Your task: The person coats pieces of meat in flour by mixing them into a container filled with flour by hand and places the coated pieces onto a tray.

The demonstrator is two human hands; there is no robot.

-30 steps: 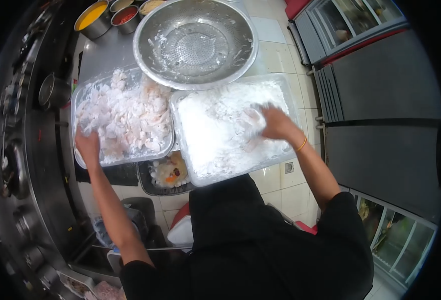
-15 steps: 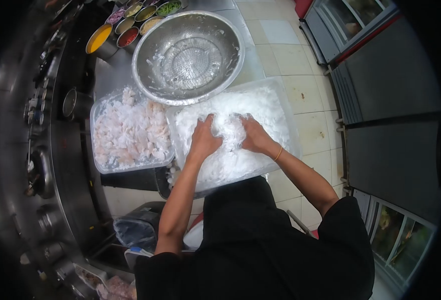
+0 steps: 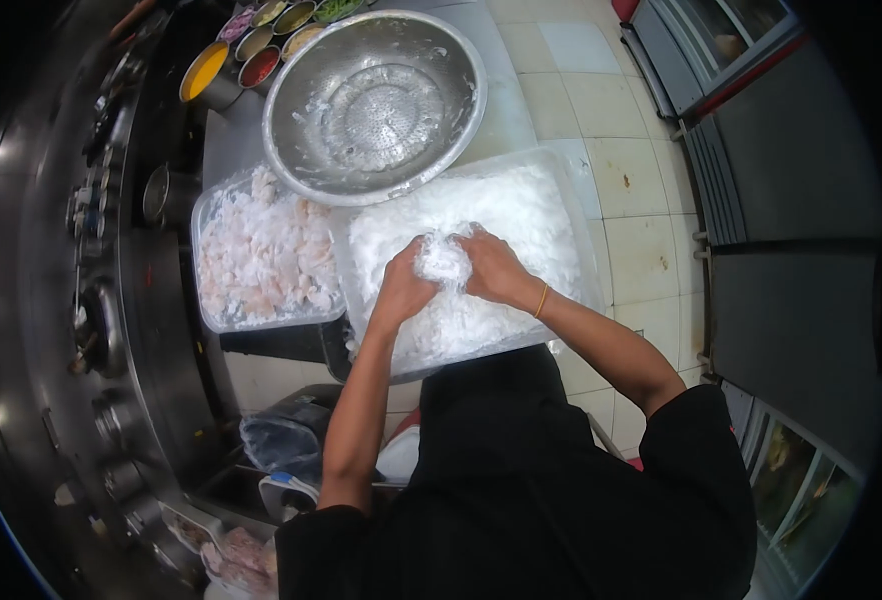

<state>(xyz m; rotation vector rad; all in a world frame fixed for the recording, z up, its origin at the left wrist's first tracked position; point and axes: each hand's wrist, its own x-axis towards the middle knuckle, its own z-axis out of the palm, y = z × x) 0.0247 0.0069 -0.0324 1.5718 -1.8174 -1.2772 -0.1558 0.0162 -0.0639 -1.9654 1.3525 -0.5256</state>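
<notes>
A translucent plastic tub (image 3: 586, 255) full of white flour (image 3: 521, 215) is in front of me. My left hand (image 3: 407, 283) and my right hand (image 3: 496, 268) are in the flour, fingers curled round opposite sides of a white, flour-covered clump (image 3: 443, 262). What lies inside the clump is hidden by the flour, as are some fingertips. On the left, touching or nearly touching this tub, is a second tub (image 3: 211, 322) heaped with pale, flour-dusted pieces that look like raw meat (image 3: 266, 250).
A large steel bowl (image 3: 386, 115) with white residue stands beyond the tubs, its rim over the flour tub's far edge. Several pots, including one of yellow liquid (image 3: 204, 70), stand at the far left. A stove line (image 3: 111, 290) runs along the left; fridges (image 3: 791, 150) line the right.
My hands have come closer together, squeezing in on the white clump, which now looks more compact and raised. The whole view has shifted slightly.
</notes>
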